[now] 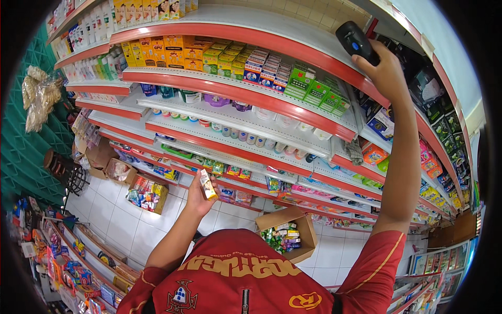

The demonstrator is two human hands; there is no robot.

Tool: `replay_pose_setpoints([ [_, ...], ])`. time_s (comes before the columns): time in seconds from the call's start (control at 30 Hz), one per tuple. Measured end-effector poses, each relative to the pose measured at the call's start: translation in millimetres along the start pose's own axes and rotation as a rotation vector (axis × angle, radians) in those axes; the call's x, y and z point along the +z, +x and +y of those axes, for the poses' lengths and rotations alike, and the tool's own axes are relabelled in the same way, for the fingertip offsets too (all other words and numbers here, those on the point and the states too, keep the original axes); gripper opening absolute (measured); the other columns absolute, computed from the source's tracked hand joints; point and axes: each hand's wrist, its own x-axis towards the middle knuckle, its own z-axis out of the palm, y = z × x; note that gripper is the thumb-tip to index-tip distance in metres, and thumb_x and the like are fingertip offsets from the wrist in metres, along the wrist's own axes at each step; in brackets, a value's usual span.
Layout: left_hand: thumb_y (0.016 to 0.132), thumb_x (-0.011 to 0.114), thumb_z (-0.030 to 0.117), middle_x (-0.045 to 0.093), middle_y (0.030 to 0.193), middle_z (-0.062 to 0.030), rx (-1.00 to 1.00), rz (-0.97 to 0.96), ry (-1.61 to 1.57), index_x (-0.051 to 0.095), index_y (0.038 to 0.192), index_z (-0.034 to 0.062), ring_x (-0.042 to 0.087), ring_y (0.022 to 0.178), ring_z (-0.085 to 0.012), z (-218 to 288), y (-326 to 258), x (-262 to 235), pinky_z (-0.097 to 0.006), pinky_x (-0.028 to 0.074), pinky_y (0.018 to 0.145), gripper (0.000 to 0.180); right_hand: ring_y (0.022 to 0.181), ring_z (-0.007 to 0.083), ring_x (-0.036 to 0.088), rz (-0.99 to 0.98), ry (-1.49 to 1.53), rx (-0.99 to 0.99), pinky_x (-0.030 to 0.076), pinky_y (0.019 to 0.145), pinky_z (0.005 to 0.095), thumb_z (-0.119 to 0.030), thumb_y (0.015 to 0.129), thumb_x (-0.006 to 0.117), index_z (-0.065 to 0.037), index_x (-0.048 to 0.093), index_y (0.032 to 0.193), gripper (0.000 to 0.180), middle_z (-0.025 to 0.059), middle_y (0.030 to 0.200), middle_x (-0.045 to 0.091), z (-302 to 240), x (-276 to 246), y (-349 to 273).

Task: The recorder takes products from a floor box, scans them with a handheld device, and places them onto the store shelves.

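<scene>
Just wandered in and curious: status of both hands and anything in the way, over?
Left hand holding small white-and-yellow box. Right hand gripping black handheld device. Nothing visibly blocking either.

Place was a shop: from where I stood, red-edged shelves held rows of boxed products, and open cartons of small packets sat on the tiled floor.

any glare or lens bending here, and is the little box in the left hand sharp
Head view: fisheye bending bows the red shelf edges, which catch pale shine; black surrounds the round image; the small box in the left hand looks fairly sharp.
</scene>
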Motion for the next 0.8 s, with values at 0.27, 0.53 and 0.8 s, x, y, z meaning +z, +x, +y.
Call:
replay_pose_setpoints([
  [0.27,0.103,0.059,0.045,0.070,0.098,-0.0070,0.138,0.099,0.155,0.066,0.114,0.0071,0.069,0.093,-0.0197,7,-27,1,-0.039,0.055,0.086,0.040,0.114,0.0369,0.066,-0.130,0.013,0.083,0.048,0.100,0.0414,-0.033,0.086,0.074,-0.001,0.063,0.131,0.056,0.0240,0.121,0.069,64,44,16],
  [0.53,0.102,0.065,0.030,0.065,0.116,-0.0019,0.287,-0.084,0.320,0.055,0.135,0.0097,0.063,0.107,-0.0138,17,-12,-23,-0.034,0.051,0.091,0.040,0.136,0.0378,0.053,-0.087,-0.046,0.078,0.041,0.113,0.0407,-0.042,0.091,0.073,-0.001,0.050,0.148,0.074,0.0266,0.149,0.052,74,41,16],
  [0.8,0.086,0.082,0.013,0.060,0.122,-0.0050,0.357,-0.340,0.583,0.049,0.140,0.0054,0.061,0.111,-0.0171,75,-11,96,-0.035,0.050,0.097,0.063,0.123,0.0321,0.063,0.317,0.132,-0.235,0.046,0.106,0.0386,-0.017,0.090,0.076,-0.001,0.065,0.126,0.041,0.0164,0.125,0.068,-95,46,-14],
])
